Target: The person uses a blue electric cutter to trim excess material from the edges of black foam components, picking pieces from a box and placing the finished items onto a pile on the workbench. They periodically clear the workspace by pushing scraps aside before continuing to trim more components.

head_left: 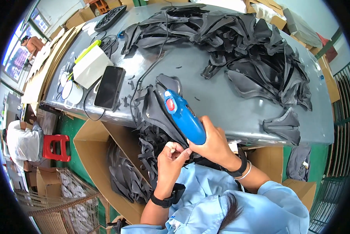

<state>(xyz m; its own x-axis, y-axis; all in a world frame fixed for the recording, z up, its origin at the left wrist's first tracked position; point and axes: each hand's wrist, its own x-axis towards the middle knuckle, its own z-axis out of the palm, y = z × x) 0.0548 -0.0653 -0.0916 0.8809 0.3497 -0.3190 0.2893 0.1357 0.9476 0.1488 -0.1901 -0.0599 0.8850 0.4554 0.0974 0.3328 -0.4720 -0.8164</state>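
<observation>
My right hand is wrapped round a blue handheld power tool with a red button on its upper end. The tool's lower end, where a blade or tip might be, is hidden by my fingers. Just left of it, my left hand is closed in a pinch at the lower end of a dark grey moulded sheet piece. This piece slants over the table's near edge, partly beneath the tool. Black trimmed strips hang in a tangle beside my left hand.
A large heap of similar dark moulded pieces curves across the grey table; one piece lies apart at right. At left are a phone, white box and cable. Cardboard boxes stand below. Two people are at far left.
</observation>
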